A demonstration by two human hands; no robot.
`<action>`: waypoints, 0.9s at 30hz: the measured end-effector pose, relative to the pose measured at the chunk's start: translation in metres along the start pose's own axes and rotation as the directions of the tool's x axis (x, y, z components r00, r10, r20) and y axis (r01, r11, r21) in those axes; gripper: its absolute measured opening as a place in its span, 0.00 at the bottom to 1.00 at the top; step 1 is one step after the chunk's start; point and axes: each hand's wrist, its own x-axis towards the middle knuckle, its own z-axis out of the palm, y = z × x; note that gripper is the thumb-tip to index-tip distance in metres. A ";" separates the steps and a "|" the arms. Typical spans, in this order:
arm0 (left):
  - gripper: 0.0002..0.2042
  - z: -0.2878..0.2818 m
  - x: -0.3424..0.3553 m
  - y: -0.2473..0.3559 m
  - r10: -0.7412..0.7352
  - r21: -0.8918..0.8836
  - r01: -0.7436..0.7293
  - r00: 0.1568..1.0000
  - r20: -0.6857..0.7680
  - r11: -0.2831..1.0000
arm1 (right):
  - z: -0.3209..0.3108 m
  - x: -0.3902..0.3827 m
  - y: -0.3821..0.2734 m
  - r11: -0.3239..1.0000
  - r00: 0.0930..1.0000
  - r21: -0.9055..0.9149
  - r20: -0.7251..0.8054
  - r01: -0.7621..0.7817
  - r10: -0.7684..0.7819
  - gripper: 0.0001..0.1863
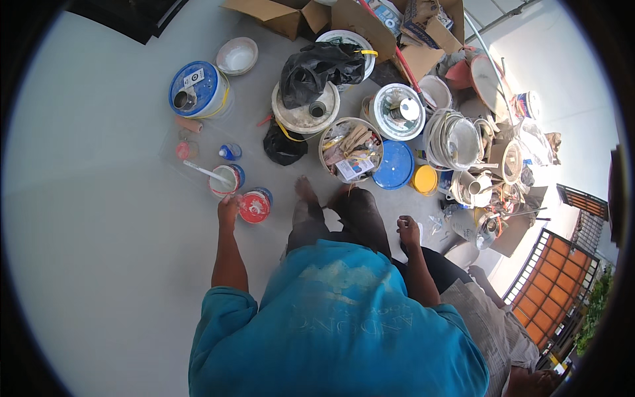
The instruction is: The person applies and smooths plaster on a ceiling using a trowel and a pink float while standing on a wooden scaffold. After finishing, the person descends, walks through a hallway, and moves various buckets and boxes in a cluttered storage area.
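At the near edge of an open tub, left hand, fingers bent close to the rim, just left of a red-lidded tub. Perhaps grasping the rim there, but cannot tell for sure at this size. Well apart, out to the right of the legs, right hand, fingers loosely curled; cannot tell whether around something small or nothing.

Open tub on the floor, left of the legs, pale inside, with 1 white stick leaning out over its far left rim. Just beyond, a blue bottle; farther off, a pail with a blue lid.

By the look of it, stiff-walled and not fragile; light if nearly empty, heavier if full. Cannot tell the fill. Probably slippery wherever wet, and apt to tip under a pull on 1 side. Best held around the wall, or by the rim away from the stick. Take the stick by its upper end: likely light and rigid. Lift the red-lidded tub by its wall, in case of a loose lid.
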 end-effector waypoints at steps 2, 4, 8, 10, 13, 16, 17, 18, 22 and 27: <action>0.08 0.003 0.009 0.003 -0.018 0.042 0.016 0.999 0.034 0.999 | 0.003 -0.005 0.003 0.999 1.000 -0.031 0.001 -0.023 0.023 0.16; 0.09 0.009 0.017 -0.001 -0.036 0.190 0.018 0.995 0.091 0.982 | 0.004 -0.008 0.007 0.994 0.997 0.077 -0.004 -0.081 0.082 0.15; 0.09 0.029 0.022 -0.021 0.083 0.349 -0.142 0.980 0.179 0.926 | 0.007 -0.010 0.008 0.978 0.985 0.135 -0.043 -0.161 0.168 0.16; 0.09 0.036 0.017 -0.028 0.143 0.412 -0.219 0.968 0.208 0.884 | 0.010 -0.009 0.003 0.977 0.986 0.137 -0.026 -0.162 0.167 0.16; 0.09 0.038 0.003 -0.027 0.160 0.472 -0.240 0.966 0.202 0.849 | 0.015 0.000 -0.006 0.984 0.988 0.090 -0.002 -0.151 0.152 0.17; 0.09 0.033 -0.010 -0.013 0.098 0.443 -0.176 0.976 0.193 0.879 | 0.017 0.022 -0.014 0.992 0.993 0.056 0.032 -0.115 0.114 0.17; 0.10 0.031 -0.014 -0.008 0.066 0.433 -0.138 0.982 0.178 0.891 | 0.017 0.032 -0.017 0.993 0.993 0.044 0.044 -0.108 0.106 0.17; 0.10 0.029 -0.016 -0.004 0.046 0.446 -0.111 0.987 0.153 0.888 | 0.016 0.042 -0.019 0.991 0.989 0.013 0.060 -0.134 0.133 0.16; 0.10 0.029 -0.016 0.001 -0.028 0.370 0.002 0.998 0.064 0.929 | 0.011 0.084 -0.033 0.998 0.998 -0.050 0.053 0.035 -0.033 0.16; 0.11 0.034 -0.022 -0.013 -0.008 0.402 -0.010 0.999 0.044 0.916 | 0.011 0.126 -0.055 0.998 0.998 -0.006 0.013 0.059 -0.059 0.18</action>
